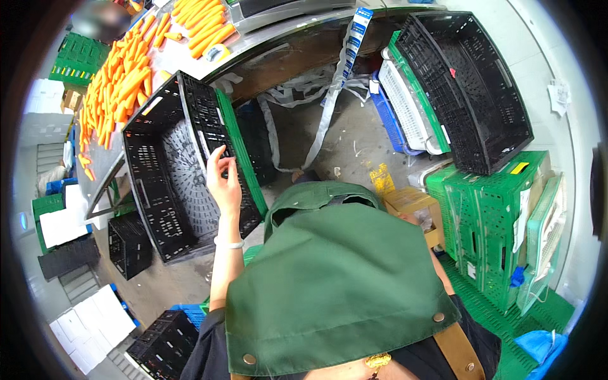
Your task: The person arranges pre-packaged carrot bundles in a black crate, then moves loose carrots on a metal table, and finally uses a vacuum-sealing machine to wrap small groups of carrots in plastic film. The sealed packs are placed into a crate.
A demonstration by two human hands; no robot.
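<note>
My left hand (pixel 224 183) is raised over the near rim of a black plastic crate (pixel 175 180), its fingers slightly bent and apart, with nothing seen between them. Whether the fingertips touch the crate is not clear. Green crate rims (pixel 242 156) show beneath and beside the black one. My right hand is mostly hidden behind the green apron (pixel 342 280); a bit of skin shows near an open cardboard box (pixel 415 206). Many carrots (pixel 118 95) lie heaped on the metal table at the upper left, near a roll of tape (pixel 216 53).
Another black crate (pixel 479 85) leans at the upper right above stacked green crates (pixel 489 223). White (pixel 403 99) and blue baskets (pixel 389 114) stand beside it. A strip of labels (pixel 354 42) hangs from the table edge in front. Black crates (pixel 164 342) stand at the lower left.
</note>
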